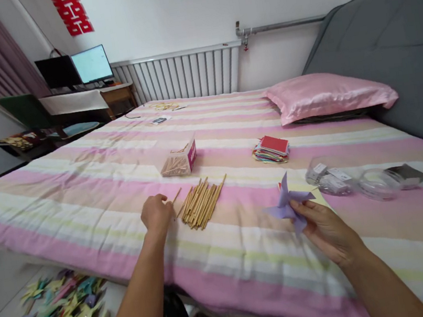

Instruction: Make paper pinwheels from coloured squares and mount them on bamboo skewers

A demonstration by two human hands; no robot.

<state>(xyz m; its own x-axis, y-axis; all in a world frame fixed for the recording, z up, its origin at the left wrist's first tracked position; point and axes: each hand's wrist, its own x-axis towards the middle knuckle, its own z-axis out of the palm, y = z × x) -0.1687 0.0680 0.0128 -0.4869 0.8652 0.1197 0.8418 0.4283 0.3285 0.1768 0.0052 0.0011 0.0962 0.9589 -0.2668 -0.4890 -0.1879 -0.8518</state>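
Purple paper forms the pinwheel our right hand clamps in its fingertips right of centre, while our left hand, fingers together, pinches a thin brown stick left of centre, beside piled tan sticks, a clear plastic box beyond.

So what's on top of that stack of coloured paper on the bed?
A red sheet tops the stack. Beneath it, edges of several colours show; the faces of the lower sheets are mostly covered.
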